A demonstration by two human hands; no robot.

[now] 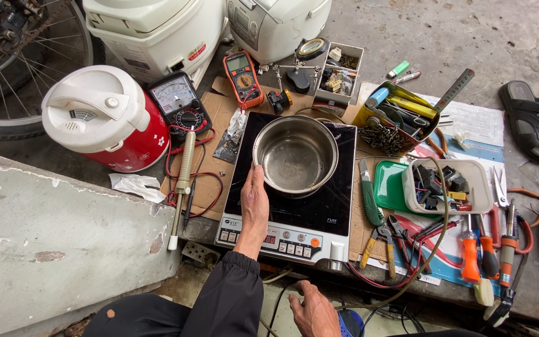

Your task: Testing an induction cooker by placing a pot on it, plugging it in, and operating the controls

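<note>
The steel pot (296, 155) is seated centrally on the induction cooker (291, 206), empty. It is steadied at its near-left rim by the left hand (254, 203), fingers extended flat against the wall, nothing gripped. The right hand (313, 312) is rested below the cooker's front edge, loosely curled, empty. Small parts are held in the white tray (449, 185) at the right.

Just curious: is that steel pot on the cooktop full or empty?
Empty: the steel pot shows its bare shiny bottom; the left hand touches its rim.
</note>
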